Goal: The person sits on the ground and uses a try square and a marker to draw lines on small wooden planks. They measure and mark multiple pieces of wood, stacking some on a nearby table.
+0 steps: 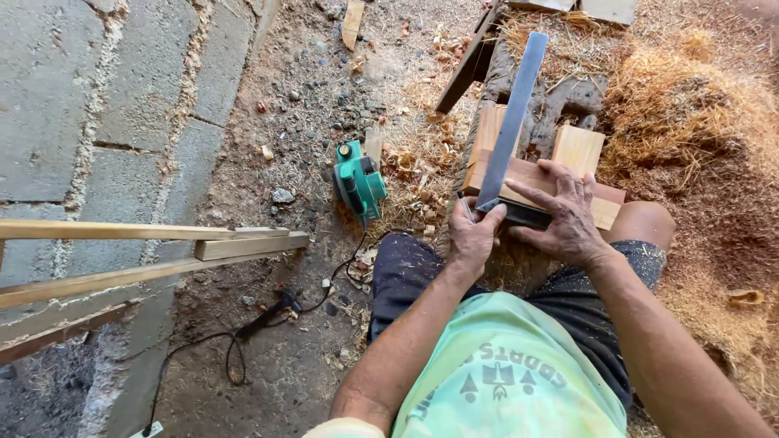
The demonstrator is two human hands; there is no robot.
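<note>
**Inspector:** Position of the work?

**Assessor:** Reddish-brown wooden board (604, 207) lying flat on the dark, rough timber surface (568, 97), just above the knees. Long grey steel try square (513, 113) laid across it, blade running away up the surface, dark stock seated against the near edge.

**Inspector:** Hands?

**Assessor:** Apart, both on the work. Left hand (473, 235) curled shut around a thin grey pencil-like stick (465, 207), thumb braced at the heel of the square. Right hand (568, 215) flat, fingers spread, pressing stock and board down together.

**Inspector:** Progress?

**Assessor:** Judged mid-marking. Square set and held; stick tip just beside the blade. No drawn line visible on the board, though too small to tell for certain. No cut begun at that spot.

**Inspector:** Condition of the board?

**Assessor:** Smooth, clean faces and square corners; warm red-brown grain, paler along the near edge. No splits seen.

**Inspector:** Surroundings?

**Assessor:** Two pale square-cut wooden blocks (578, 148) on the surface beyond the board. Heaped golden wood shavings (690, 105) to the right. Green electric hand planer (359, 182) resting on the dirt floor (292, 97) to the left, well apart from the hands, black power cord (243, 341) trailing away. Grey concrete block wall (97, 97) and a pale wooden slat frame (146, 243) further left.
</note>
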